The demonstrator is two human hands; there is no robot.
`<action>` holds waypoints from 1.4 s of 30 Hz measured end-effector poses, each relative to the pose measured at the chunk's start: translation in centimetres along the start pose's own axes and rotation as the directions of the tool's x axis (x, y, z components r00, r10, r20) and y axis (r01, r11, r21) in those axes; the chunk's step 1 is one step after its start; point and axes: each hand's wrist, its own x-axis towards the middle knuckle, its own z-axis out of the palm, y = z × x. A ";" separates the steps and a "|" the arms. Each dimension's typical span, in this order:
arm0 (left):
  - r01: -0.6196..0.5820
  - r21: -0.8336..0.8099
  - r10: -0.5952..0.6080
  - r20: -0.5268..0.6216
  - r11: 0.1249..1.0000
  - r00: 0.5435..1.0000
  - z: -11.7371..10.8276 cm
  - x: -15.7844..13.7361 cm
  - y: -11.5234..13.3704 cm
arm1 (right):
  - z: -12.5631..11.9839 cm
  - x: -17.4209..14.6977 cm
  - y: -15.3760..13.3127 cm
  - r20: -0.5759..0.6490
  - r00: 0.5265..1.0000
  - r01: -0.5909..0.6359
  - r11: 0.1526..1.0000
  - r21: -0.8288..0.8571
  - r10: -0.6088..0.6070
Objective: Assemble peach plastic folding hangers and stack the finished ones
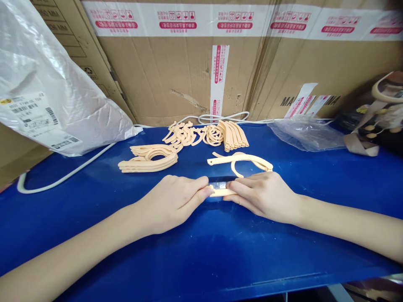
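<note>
Just in front of me, a beige plastic hanger arm with a small hole near its end spans the gap between my hands. My left hand pinches its left end between thumb and bent fingers. Closed around the right part is my right hand, hiding that end. Right behind my right hand, another curved beige hanger arm and a beige hook lie on the blue table. Stacked folded hangers lie beyond my left hand.
Farther back are a pile of beige hooks and a bundle of hanger arms. Cardboard boxes wall off the rear. A white plastic parcel leans at left, above a white cable. A clear bag lies at right.
</note>
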 end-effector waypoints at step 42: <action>-0.168 0.793 0.559 -0.246 0.586 0.792 1.0 -0.1 -0.3 | -0.2 0.0 0.7 0.255 0.966 -0.155 0.893 0.423 0.047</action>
